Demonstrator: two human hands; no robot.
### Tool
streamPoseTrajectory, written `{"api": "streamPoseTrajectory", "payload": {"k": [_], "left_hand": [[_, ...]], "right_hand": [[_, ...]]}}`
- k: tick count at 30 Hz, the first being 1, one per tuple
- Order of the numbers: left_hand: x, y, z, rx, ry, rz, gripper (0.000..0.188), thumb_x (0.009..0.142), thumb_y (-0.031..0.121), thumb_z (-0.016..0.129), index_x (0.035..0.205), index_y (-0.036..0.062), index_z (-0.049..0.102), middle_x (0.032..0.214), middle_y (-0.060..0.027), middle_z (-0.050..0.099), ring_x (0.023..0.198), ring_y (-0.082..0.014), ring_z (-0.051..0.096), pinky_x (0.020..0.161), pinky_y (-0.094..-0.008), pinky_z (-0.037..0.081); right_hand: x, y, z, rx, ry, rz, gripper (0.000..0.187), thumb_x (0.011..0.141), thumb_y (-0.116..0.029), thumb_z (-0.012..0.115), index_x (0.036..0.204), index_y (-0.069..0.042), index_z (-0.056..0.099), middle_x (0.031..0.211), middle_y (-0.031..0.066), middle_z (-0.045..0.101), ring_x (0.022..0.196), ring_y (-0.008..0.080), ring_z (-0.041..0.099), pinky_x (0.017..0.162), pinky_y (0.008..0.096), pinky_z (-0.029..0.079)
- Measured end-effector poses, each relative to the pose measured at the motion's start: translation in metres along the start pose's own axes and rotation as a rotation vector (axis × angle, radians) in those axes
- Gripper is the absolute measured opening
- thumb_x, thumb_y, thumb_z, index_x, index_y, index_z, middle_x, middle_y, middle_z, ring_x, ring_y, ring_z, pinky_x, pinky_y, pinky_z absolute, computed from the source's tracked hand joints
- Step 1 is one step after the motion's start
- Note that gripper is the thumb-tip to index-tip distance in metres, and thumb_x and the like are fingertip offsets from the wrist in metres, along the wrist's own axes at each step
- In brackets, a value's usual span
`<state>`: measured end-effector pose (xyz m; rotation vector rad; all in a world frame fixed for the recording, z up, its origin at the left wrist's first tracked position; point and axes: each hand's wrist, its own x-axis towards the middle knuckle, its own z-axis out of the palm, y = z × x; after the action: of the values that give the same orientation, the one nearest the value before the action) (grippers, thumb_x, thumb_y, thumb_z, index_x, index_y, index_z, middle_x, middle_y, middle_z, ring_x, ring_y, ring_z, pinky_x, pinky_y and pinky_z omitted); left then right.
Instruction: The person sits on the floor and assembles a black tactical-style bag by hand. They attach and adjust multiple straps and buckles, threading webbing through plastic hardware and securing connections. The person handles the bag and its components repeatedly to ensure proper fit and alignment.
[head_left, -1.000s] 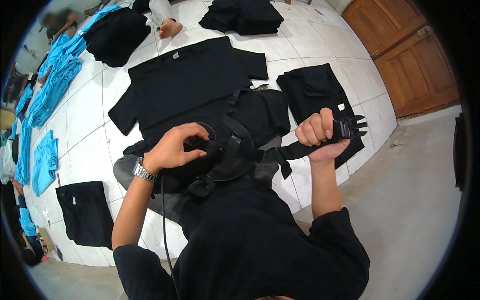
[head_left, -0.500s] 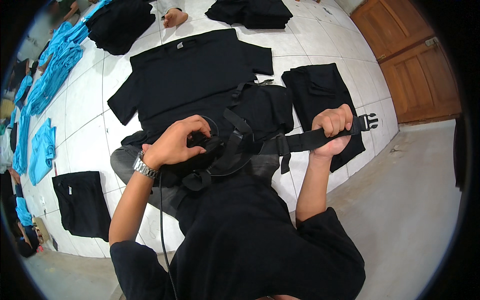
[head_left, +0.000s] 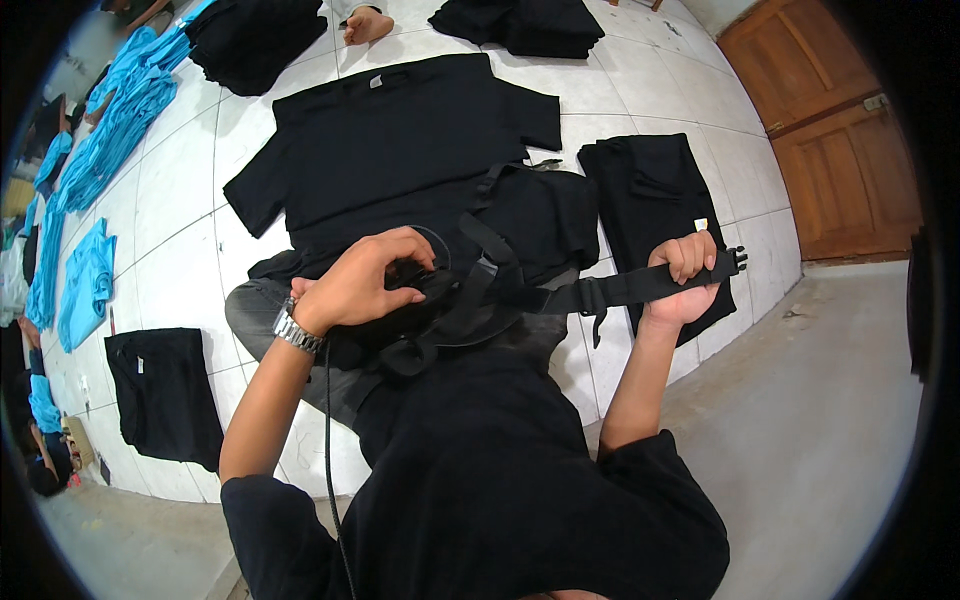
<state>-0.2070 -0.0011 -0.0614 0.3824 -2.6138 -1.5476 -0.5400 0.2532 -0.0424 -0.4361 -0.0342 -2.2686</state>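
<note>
I've drawn my right hand [head_left: 683, 280], fist clamped on the black strap [head_left: 620, 288], farther out rightward, so the strap now runs taut across my lap. My left hand [head_left: 362, 282] stays closed over the black pouch [head_left: 440, 300] at my waist.

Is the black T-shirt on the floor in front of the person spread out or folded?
Spread out. The black T-shirt lies flat on the tiled floor, both sleeves out and collar showing.

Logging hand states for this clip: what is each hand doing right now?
Left hand: fingers curled onto the black bag.
Right hand: closed around the black strap.
</note>
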Motion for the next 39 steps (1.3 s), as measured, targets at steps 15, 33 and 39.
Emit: {"api": "streamPoseTrajectory", "payload": {"k": [15,33,39], "left_hand": [[0.001,-0.008,-0.010,-0.038,-0.006,-0.076,0.037,0.093,0.011,0.080,0.129,0.0052,0.073,0.135,-0.0135,0.073,0.119,-0.0291,0.071,0.101,-0.0410,0.057],[0.007,-0.023,-0.021,-0.049,-0.007,-0.156,0.042,0.099,0.017,0.076,0.139,0.0039,0.068,0.131,-0.0168,0.073,0.121,-0.0280,0.071,0.111,-0.0402,0.053],[0.004,-0.021,-0.022,0.082,-0.007,-0.162,0.054,0.100,0.031,0.075,0.146,0.0061,0.063,0.134,-0.0161,0.072,0.112,-0.0260,0.070,0.091,-0.0367,0.054]], "right_hand": [[-0.029,0.036,0.007,-2.048,-0.256,1.031,0.022,0.087,-0.019,0.085,0.091,0.001,0.076,0.077,0.0115,0.073,0.073,0.0203,0.069,0.072,0.0353,0.052],[-0.090,0.128,-0.012,-1.780,-0.985,0.979,0.048,0.082,-0.009,0.083,0.128,-0.003,0.073,0.130,0.0149,0.072,0.123,0.0362,0.065,0.108,0.0457,0.051],[-0.114,0.150,-0.023,-1.651,-1.024,0.984,0.054,0.082,-0.010,0.079,0.134,0.001,0.067,0.130,0.0165,0.071,0.123,0.0361,0.065,0.109,0.0437,0.050]]}}
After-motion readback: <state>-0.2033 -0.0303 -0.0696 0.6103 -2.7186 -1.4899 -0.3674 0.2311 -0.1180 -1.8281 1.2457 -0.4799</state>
